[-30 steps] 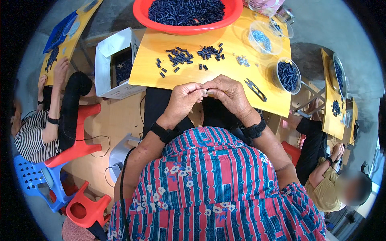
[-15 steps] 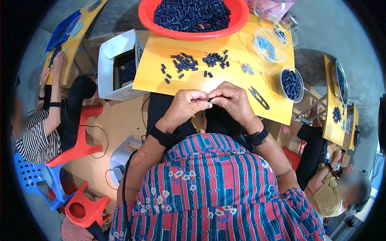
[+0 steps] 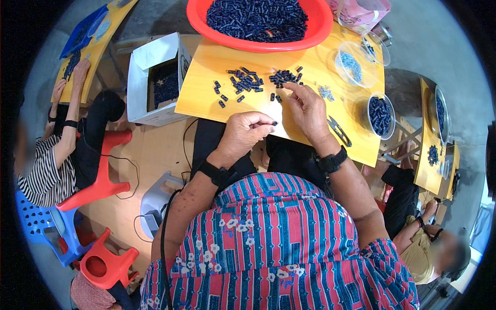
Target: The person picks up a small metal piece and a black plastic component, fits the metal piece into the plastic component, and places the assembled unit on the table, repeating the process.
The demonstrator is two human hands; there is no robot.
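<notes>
My left hand (image 3: 247, 133) hovers at the near edge of a yellow table (image 3: 217, 64), pinching a small dark part (image 3: 274, 123) between its fingertips. My right hand (image 3: 306, 106) reaches forward over the table, its fingers down on a loose cluster of small dark parts (image 3: 283, 77). A second cluster of the same parts (image 3: 244, 81) lies a little to the left. Both wrists carry black bands.
A red basin (image 3: 243, 42) full of dark parts stands at the table's far edge. Clear cups (image 3: 380, 114) and small snips (image 3: 338, 130) lie to the right. A white box (image 3: 150, 77) sits left of the table. Other people work at neighbouring yellow tables.
My hands were joined together near my body; now they have parted. The right hand has reached out to the parts on the table while the left stays back holding one piece.
</notes>
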